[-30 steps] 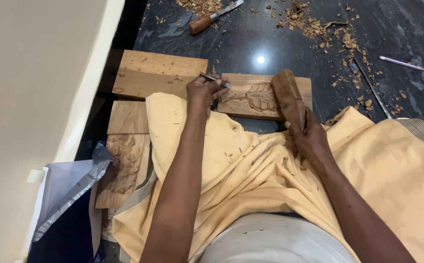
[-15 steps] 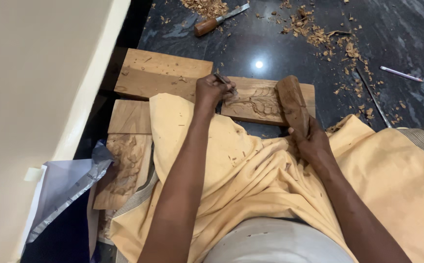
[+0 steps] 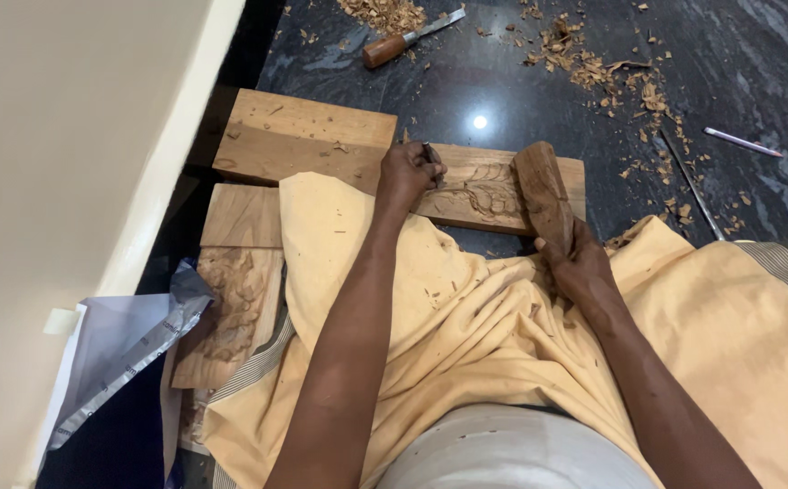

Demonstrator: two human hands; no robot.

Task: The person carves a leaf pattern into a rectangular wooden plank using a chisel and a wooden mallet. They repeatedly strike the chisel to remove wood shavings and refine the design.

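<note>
we see our left hand [image 3: 408, 172] closed around a thin chisel [image 3: 431, 154], its dark tip resting on the carved plank [image 3: 494, 186] that lies across the dark floor [image 3: 503, 81] just beyond our knees. our right hand [image 3: 584, 267] is wrapped tight around the near end of a wooden mallet [image 3: 542, 195], whose thick head lies over the right part of the plank, close to the leafy carving in its middle. whether the mallet touches the plank we cannot tell. a yellow cloth [image 3: 466, 317] covers our lap and reaches up to the near edge of the plank. to the far left of the carved plank a plain board [image 3: 303, 136] lies partly under it or against it, and nearer on the left another carved panel [image 3: 235, 308] rests half tucked beneath the cloth, with a smaller plain block [image 3: 245, 215] at its far end. left of that panel lies a sheet of white paper with a silvery wrapper [image 3: 127, 349] on it, next to a cream wall [image 3: 68, 181]. far off on the floor a second chisel with a wooden handle [image 3: 403, 41] lies beside a heap of shavings [image 3: 385, 14], more shavings [image 3: 611, 72] are scattered to the far right, a thin metal rod [image 3: 688, 186] lies right of the plank, and a pale pencil [image 3: 743, 142] lies well apart at the right.
</note>
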